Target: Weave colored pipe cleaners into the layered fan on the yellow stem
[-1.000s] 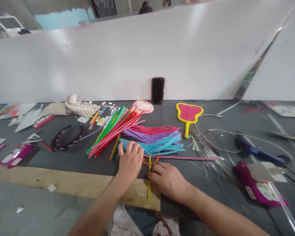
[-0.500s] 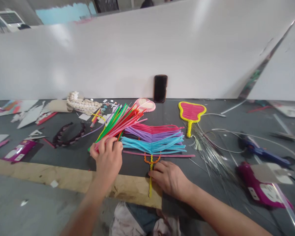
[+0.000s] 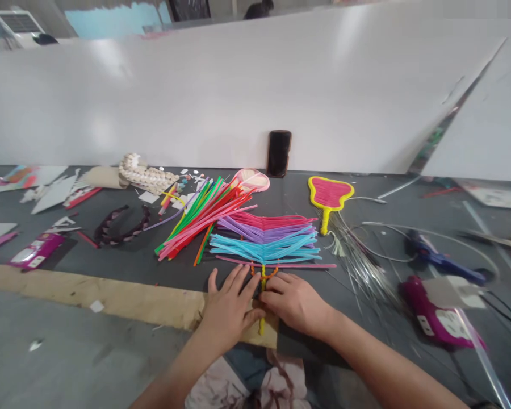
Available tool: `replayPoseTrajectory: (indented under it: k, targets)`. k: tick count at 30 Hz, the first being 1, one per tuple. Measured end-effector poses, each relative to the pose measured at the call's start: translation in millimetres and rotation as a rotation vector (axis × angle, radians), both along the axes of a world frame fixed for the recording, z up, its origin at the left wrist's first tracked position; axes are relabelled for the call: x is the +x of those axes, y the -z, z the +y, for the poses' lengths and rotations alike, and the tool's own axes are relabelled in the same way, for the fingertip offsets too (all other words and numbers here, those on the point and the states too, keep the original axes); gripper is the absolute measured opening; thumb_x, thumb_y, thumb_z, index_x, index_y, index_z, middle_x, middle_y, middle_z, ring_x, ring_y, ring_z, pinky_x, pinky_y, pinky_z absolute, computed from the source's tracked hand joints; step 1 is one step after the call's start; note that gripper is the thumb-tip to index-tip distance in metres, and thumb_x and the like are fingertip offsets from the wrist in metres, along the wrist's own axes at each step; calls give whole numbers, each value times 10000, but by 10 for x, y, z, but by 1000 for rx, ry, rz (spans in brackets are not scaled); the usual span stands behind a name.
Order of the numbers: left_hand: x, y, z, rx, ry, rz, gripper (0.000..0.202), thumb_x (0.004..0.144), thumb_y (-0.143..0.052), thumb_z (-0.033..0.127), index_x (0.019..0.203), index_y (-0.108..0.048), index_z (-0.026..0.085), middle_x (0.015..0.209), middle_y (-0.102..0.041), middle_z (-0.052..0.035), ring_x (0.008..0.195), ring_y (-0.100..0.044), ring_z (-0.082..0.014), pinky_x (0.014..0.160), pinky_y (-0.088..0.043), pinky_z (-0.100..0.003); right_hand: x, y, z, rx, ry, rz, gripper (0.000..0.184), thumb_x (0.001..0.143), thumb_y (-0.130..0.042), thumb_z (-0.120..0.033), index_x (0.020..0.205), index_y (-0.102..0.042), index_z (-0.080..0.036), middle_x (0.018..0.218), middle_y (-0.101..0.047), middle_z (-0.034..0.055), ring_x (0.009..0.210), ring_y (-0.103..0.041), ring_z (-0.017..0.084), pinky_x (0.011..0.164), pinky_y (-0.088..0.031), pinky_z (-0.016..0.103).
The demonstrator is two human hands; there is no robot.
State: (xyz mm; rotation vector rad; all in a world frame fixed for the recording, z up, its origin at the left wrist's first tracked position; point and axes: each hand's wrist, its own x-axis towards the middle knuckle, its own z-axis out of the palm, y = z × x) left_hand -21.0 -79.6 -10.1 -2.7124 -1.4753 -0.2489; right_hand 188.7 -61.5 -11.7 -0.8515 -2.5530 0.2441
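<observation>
Head view: I see a flat fan of pink, purple and blue pipe cleaners (image 3: pixel 264 241) lying on the dark table (image 3: pixel 123 267), with its yellow stem (image 3: pixel 262 325) and orange twist (image 3: pixel 260 274) at the near end. The left hand (image 3: pixel 229 311) lies spread wide, fingertips just beside the stem. The right hand (image 3: pixel 293 304) curls narrowly against it, though I cannot tell whether it grips. Binding the stem looks like the step in hand, calling for steady pinching at the twist. Loose pipe cleaners (image 3: pixel 202 221) lie just left of the fan.

The dark worktop (image 3: pixel 123 264) carries loose pipe cleaners (image 3: pixel 204 218), a glue gun (image 3: pixel 443 262) right of them, a headband (image 3: pixel 121 227) left.
</observation>
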Motion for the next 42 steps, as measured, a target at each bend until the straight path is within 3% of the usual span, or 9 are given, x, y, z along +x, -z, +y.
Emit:
replayPoseTrajectory:
  k: [5, 8, 11, 14, 19, 22, 26, 34, 42]
  targets:
    - [57, -30, 24, -82, 17, 13, 513, 956, -413, 507, 1411, -460, 275, 1511, -420, -118, 1382, -383, -287, 1139, -41, -629, 294, -298, 115, -66, 9, 40, 257, 938, -461, -144, 1090, -659, -205, 1005, -695, 55, 901, -601, 157, 798, -471, 260]
    - [130, -30, 52, -100, 14, -8, 513, 957, -401, 521, 1404, -468, 279, 1520, -408, -112, 1395, -366, -286, 1142, -38, -640, 606, -401, 386, -14, 265, -29, 325, 919, -422, -105, 1121, -661, -193, 1063, -699, 79, 982, -600, 198, 864, -475, 305]
    - [218, -28, 94, -112, 25, -18, 515, 958, -405, 518, 1407, -463, 272, 1527, -395, -117, 1400, -358, -289, 1138, -53, -655, 887, -368, 718, -26, 576, -242, 438, 854, -403, -28, 1205, -627, -163, 1118, -696, 114, 1017, -600, 226, 922, -449, 344]
    - [298, -44, 129, -129, 39, -16, 526, 957, -407, 522, 1416, -445, 266, 1527, -391, -128, 1410, -338, -292, 1120, -76, -677, 1037, -299, 944, -81, 680, -373, 462, 782, -436, 13, 1166, -643, -139, 1034, -724, 116, 977, -620, 236, 895, -446, 336]
    - [327, -104, 184, -82, 30, -49, 449, 945, -474, 479, 1346, -516, 279, 1410, -542, -101, 1351, -406, -297, 1101, -150, -649, 1071, -353, 817, -24, 711, -303, 378, 851, -433, -59, 1172, -622, -123, 1072, -707, 139, 953, -626, 245, 877, -439, 351]
    - [282, -158, 276, -22, -5, -109, 263, 943, -518, 313, 1181, -626, 286, 1152, -690, -52, 1199, -525, -259, 1071, -212, -578, 1059, -378, 549, -24, 664, -171, 238, 947, -439, -228, 1041, -653, -187, 971, -713, 73, 885, -628, 206, 786, -448, 298]
    - [240, -243, 483, 57, -10, -95, 173, 910, -545, 194, 955, -697, 262, 900, -698, -34, 984, -570, -238, 969, -294, -527, 1050, -272, 303, -10, 563, -261, 167, 924, -511, -227, 948, -672, -194, 919, -703, 55, 833, -591, 205, 803, -420, 313]
    - [230, -331, 815, 73, 85, 34, 202, 873, -525, 117, 785, -686, 202, 867, -677, -92, 998, -539, -290, 954, -284, -568, 974, -216, 220, 44, 614, -310, 168, 935, -535, -278, 887, -693, -243, 823, -704, 32, 840, -542, 208, 732, -329, 329]
    - [169, -273, 813, 25, 20, 159, 255, 857, -422, 28, 872, -643, 155, 906, -665, -120, 960, -555, -290, 916, -332, -528, 887, -167, 240, -32, 574, -307, 221, 953, -494, -307, 909, -698, -237, 816, -713, 37, 831, -592, 204, 722, -360, 309]
